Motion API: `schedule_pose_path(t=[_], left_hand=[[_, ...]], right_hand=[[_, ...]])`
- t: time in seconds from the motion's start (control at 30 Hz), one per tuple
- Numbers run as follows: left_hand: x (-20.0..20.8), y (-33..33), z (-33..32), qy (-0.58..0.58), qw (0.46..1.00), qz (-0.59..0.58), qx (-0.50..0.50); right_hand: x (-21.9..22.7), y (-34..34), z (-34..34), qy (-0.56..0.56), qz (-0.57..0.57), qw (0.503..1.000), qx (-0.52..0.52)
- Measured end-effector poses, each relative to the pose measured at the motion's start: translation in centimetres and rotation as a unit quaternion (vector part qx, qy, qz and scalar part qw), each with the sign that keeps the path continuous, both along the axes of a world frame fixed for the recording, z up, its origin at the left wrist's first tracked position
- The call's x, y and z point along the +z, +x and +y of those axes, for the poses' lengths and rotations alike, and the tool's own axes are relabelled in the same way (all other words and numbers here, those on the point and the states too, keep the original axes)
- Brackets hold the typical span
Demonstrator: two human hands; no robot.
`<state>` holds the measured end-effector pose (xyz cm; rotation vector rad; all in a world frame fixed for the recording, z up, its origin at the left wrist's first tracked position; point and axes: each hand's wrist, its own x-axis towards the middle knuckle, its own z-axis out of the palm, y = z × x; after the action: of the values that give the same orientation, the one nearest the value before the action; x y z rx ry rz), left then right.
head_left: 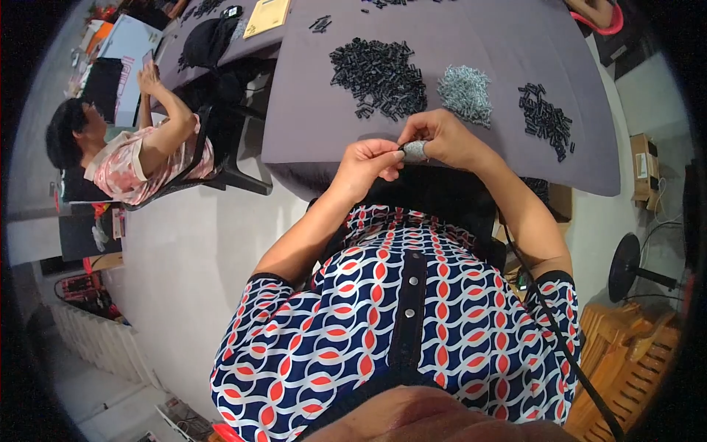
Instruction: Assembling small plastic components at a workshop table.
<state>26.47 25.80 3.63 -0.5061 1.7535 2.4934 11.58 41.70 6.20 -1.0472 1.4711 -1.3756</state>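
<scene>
Tiny black piece [402,148] at the fingertips

At upper centre, the left hand [368,162] pinches it between thumb and finger; the right hand [451,141], thumb under a grey cylindrical cover [415,152], curls against it, grip unclear. Upper left, red lettering marks a white rectangular panel [140,40].

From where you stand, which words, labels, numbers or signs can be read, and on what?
White flat panel, left: large red lettering, which I won't copy out.
Yellow booklet or envelope: small print, too small to read.
Cardboard carton, right: dark marking, too blurred to read.
</scene>
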Motion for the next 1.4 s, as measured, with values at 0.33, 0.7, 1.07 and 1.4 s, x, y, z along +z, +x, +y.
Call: schedule_pose_path(t=[0.33,0.7,1.07,1.4], left_hand=[[1.0,-0.8,0.7,0.058,0.996,-0.063,-0.008],[2.1,-1.6,1.5,0.072,0.994,-0.043,0.076],[-0.1,-1.0,1.6,0.042,0.998,-0.03,0.042],[0.5,0.4,3.0,0.089,0.993,-0.081,-0.019]], right_hand=[[-0.7,0.1,1.2,0.004,-0.007,0.999,-0.035],[1.7,1.4,2.0,-0.026,0.385,0.917,-0.104],[0.1,2.7,0.4,0.014,0.617,0.781,-0.096],[-0.8,4.3,2.7,0.013,0.582,0.81,-0.063]])
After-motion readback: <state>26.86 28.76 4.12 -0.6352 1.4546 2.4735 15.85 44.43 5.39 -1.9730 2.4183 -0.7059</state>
